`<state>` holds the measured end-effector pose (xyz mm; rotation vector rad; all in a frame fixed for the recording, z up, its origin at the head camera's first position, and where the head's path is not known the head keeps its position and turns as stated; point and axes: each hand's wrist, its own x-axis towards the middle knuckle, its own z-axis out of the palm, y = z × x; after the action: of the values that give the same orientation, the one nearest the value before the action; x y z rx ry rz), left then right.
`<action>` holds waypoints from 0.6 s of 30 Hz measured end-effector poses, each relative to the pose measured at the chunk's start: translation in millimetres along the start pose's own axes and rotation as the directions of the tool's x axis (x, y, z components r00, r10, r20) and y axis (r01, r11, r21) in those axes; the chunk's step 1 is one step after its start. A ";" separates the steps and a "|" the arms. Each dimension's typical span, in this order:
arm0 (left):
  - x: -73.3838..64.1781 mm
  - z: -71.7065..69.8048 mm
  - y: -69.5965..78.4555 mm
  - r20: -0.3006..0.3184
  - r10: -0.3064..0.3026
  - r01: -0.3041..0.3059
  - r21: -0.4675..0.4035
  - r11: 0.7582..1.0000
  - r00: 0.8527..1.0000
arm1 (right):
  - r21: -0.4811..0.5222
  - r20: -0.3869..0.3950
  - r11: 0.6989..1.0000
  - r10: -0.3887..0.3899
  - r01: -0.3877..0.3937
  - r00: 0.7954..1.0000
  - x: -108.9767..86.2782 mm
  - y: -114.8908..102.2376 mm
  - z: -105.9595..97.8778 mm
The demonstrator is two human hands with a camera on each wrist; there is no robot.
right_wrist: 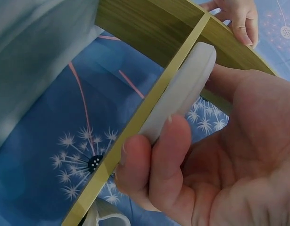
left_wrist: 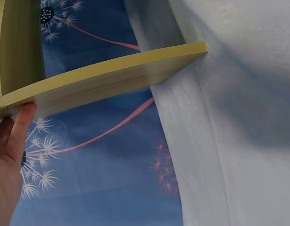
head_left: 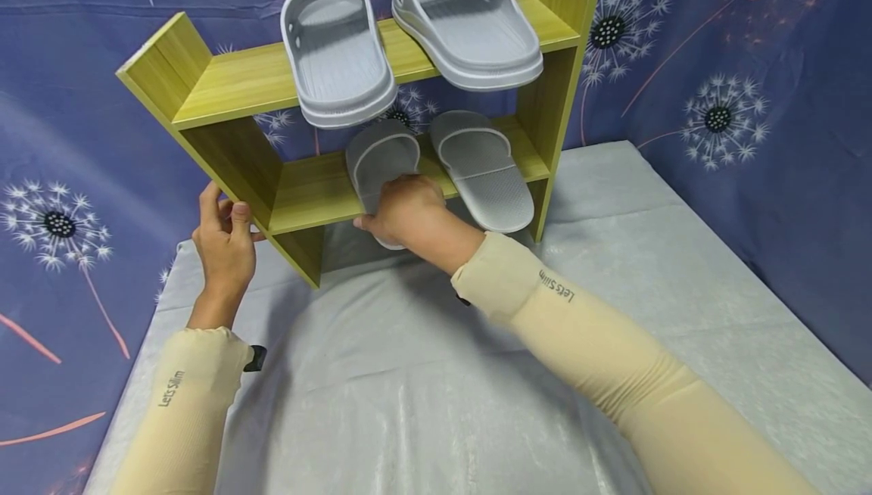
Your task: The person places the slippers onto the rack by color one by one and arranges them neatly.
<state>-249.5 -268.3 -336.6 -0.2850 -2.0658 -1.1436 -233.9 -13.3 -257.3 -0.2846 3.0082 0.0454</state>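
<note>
On the lower shelf of the wooden shoe rack (head_left: 238, 90), my right hand (head_left: 417, 211) grips the left grey slipper (head_left: 387, 153). In the right wrist view, bent fingers press one side of the slipper's pale sole (right_wrist: 182, 87), with the thumb on its far side. The hand covers much of its footbed in the head view. Beside it, the other grey slipper (head_left: 485, 181) lies on the same shelf, its sole jutting past the front edge. At the rack's left, my left hand (head_left: 228, 249) touches the outer side panel (left_wrist: 102, 84) with extended fingers.
Two light grey clogs, one left (head_left: 338, 48) and one right (head_left: 470, 22), sit on the upper shelf. Under the rack spreads a pale grey cloth (head_left: 422, 374). Blue dandelion-patterned fabric (head_left: 681, 41) hangs behind and at the sides.
</note>
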 end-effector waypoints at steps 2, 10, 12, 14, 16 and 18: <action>-0.2 -0.1 0.1 0.005 -0.003 0.003 -0.001 1.000 1.000 | 0.024 -0.001 1.000 0.009 -0.009 1.000 -0.2 0.4 -0.4; -0.4 -0.6 -0.4 0.014 -0.012 0.012 -0.035 0.999 1.000 | 0.070 -0.026 0.997 0.027 -0.025 0.999 -1.8 3.8 -3.5; -0.3 -0.5 -0.3 0.011 -0.008 0.009 -0.042 0.999 1.000 | 0.090 -0.045 0.995 0.034 -0.030 0.998 -3.6 4.9 -6.1; -0.2 -0.5 -0.2 0.008 -0.005 0.006 -0.045 0.999 1.000 | 0.097 -0.062 0.995 0.031 -0.025 0.998 -6.0 5.7 -9.8; 0.0 -0.4 -0.3 0.006 -0.002 0.003 -0.053 0.999 1.000 | 0.110 -0.090 0.994 0.030 -0.020 0.995 -9.4 6.4 -14.1; 0.3 -0.1 -1.0 0.010 0.000 0.000 -0.058 0.998 1.000 | 0.126 -0.132 0.992 0.020 -0.003 0.991 -13.6 7.8 -18.7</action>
<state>-250.1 -269.0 -337.0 -0.3197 -2.0440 -1.2061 -224.3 -3.9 -237.0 -0.2678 3.1271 -0.1684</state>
